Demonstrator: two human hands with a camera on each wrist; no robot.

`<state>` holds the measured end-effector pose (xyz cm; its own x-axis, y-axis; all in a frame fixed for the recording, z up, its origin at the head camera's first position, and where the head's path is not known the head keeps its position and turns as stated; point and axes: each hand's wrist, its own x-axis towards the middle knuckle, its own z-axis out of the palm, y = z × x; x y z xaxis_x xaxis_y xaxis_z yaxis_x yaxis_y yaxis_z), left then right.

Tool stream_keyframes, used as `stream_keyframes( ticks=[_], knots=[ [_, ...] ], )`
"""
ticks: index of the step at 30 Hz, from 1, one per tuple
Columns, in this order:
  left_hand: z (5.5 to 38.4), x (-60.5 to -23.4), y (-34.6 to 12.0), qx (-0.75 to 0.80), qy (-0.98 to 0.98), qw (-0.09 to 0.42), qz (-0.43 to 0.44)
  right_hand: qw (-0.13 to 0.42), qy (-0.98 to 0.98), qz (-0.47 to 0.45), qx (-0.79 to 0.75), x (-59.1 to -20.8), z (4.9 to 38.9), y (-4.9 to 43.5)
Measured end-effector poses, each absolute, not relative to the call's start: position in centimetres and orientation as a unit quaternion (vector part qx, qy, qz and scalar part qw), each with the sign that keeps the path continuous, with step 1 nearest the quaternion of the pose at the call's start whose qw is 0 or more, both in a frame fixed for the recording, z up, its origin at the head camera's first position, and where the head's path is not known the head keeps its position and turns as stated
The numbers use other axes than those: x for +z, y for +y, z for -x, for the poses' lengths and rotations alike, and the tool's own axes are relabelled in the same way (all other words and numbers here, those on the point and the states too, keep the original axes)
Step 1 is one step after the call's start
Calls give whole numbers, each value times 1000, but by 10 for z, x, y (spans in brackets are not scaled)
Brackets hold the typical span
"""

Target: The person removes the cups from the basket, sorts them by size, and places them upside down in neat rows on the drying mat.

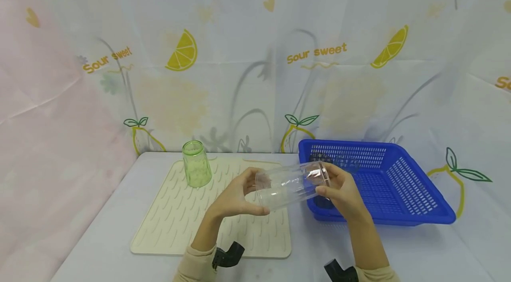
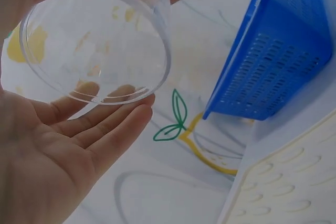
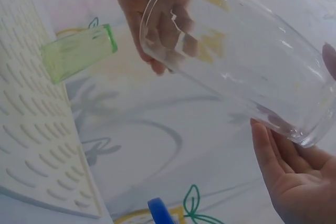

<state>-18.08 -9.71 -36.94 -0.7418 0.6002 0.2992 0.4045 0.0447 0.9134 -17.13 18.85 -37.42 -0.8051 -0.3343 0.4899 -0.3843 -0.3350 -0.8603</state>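
A clear drinking glass [image 1: 289,186] lies tilted sideways in the air between both hands, over the gap between a cream drying mat [image 1: 159,233] and a blue basket [image 1: 415,219]. My left hand [image 1: 235,197] holds its open rim, thumb on one side and fingertips on the other; the left wrist view looks into the mouth of the glass [image 2: 97,45]. At the base end, my right hand [image 1: 345,193] grips it between thumb and fingers. The right wrist view shows the glass [image 3: 247,61] with nothing inside.
A green glass [image 1: 196,166] stands upside down at the back of the mat. Dark glassware [image 1: 323,202] sits in the left part of the basket, partly hidden by the right hand and clear glass. A lemon-print cloth [image 1: 255,87] hangs behind the table.
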Motion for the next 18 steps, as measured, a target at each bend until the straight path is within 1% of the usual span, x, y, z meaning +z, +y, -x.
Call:
stream_keyframes(
  ticks=[5, 13, 18],
  knots=[
    [178, -370, -93, 548, 759, 89, -341, 32, -580, -316, 750, -365, 172, 185],
    [177, -374, -83, 506, 779, 72, -363, 51, -618, -301, 725, -351, 171, 176],
    [177, -376, -78, 503, 782, 61, -363, 50, -629, -309, 712, -344, 175, 169]
  ],
)
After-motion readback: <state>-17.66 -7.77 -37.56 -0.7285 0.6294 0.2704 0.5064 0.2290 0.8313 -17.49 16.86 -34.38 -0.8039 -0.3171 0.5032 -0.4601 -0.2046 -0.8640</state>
